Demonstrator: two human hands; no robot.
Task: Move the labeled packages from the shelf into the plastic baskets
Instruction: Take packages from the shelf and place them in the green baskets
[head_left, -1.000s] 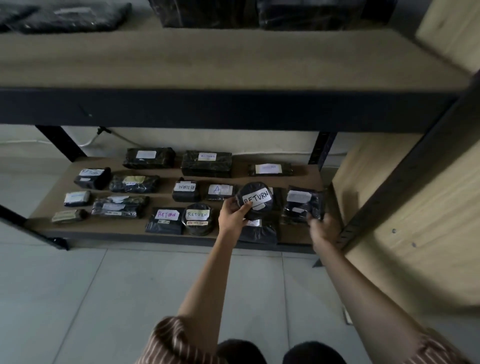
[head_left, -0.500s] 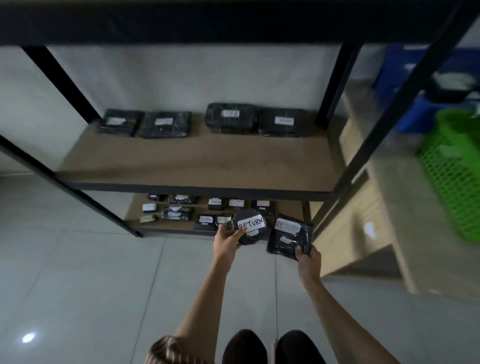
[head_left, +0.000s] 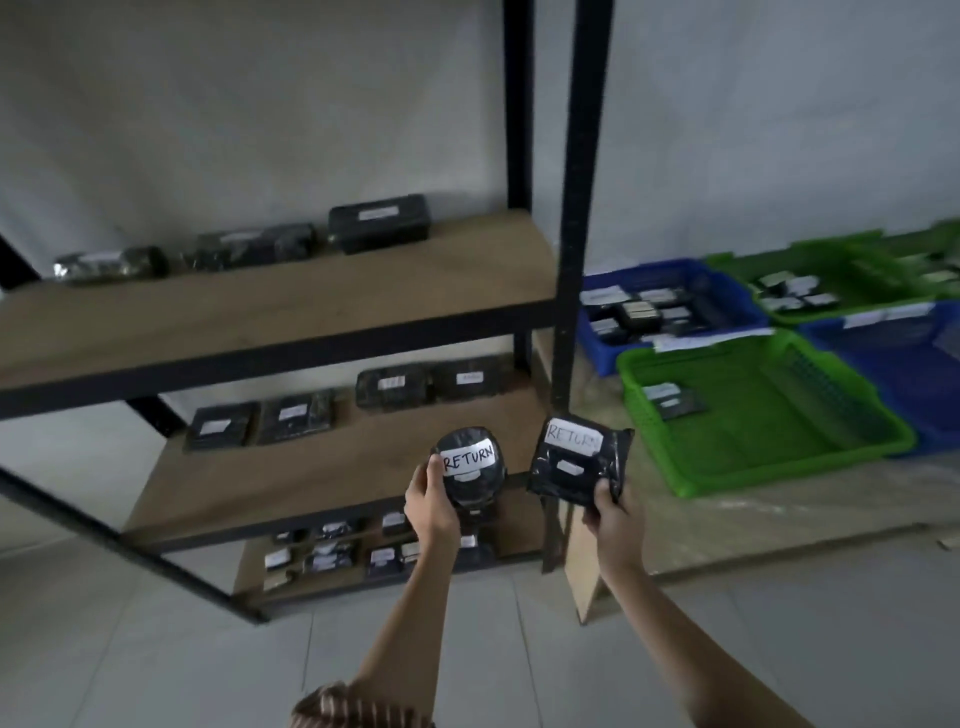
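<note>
Two RETURN packages held before black-framed wooden shelf (head_left: 291, 306).
Left hand (head_left: 431, 501) grips round black plastic-wrapped package (head_left: 470, 475) in front of the shelf's middle board; right hand (head_left: 613, 525) pinches flat black plastic-wrapped package (head_left: 579, 465) beside the shelf's front post; green plastic basket (head_left: 691, 478) sits right of the shelf on the counter (head_left: 779, 512).

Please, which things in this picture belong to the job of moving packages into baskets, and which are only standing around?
Belong to the job:
- round RETURN package, held in left hand
- flat RETURN package, held in right hand
- near green basket
- blue basket
- packages on the middle shelf

Only standing around:
- black shelf post
- wall
</note>
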